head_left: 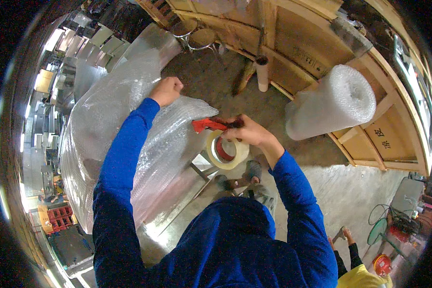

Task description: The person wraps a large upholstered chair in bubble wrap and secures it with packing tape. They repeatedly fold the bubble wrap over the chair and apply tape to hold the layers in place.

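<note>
From here I see a wide, clear, glossy bubble-wrap sheet hanging creased; by its right edge, a red tape dispenser carries a pale, red-cored tape roll.

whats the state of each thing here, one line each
Clear plastic bubble-wrap sheet: unrolled, spread out
Whitish cylindrical bubble-wrap roll: wound, upright
Brown cardboard tube: upright, top open
Red handheld tape dispenser: held
Round clear tape roll: thickly wound
Left hand: curled closed, grip unclear
Right hand: closed around the dispenser

Workshop, wooden crate, bubble-wrap roll, concrete floor
</note>
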Demonstrator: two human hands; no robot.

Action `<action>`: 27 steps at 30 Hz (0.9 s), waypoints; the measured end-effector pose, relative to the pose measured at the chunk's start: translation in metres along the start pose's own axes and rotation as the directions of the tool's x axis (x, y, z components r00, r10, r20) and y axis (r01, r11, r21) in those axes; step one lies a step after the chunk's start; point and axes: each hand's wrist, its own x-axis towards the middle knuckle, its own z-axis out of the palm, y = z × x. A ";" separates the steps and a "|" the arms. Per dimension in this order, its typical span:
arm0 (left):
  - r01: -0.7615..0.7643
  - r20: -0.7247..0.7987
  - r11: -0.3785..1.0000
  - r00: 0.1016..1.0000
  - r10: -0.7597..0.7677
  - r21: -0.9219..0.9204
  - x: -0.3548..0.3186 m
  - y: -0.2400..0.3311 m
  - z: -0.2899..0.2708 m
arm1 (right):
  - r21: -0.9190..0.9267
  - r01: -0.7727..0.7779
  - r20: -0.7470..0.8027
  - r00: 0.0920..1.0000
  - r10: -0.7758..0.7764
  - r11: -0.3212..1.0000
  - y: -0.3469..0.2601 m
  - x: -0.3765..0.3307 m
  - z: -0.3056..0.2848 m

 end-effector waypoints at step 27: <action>0.633 0.730 -0.470 0.683 -0.034 -0.614 -0.198 0.172 0.140 | -0.668 -0.027 -0.150 0.984 -0.099 0.744 -0.061 -0.204 0.032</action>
